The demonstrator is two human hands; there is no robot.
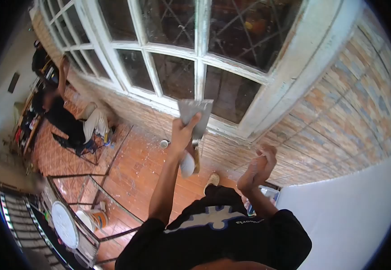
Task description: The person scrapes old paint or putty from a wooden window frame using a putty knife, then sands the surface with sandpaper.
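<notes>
My left hand (pixel 184 135) is closed on a putty knife (pixel 196 111), its wide metal blade pointing up in front of the white window frame (pixel 231 66). Below the blade, a wooden handle (pixel 196 161) and a white rounded object (pixel 187 164) show beside the same hand; how they join is unclear. My right hand (pixel 259 167) is raised before the stone-patterned wall (pixel 312 121), apart from the putty knife. Its fingers are bent and pressed together, and anything between them is hidden or too small to name.
At the left, a person (pixel 67 121) sits by the wall with one arm raised towards the window. A metal frame (pixel 114 198), a bucket (pixel 98 219) and a round white lid (pixel 65 224) stand lower left. A small cup (pixel 164 143) sits on the tiled floor (pixel 137 166).
</notes>
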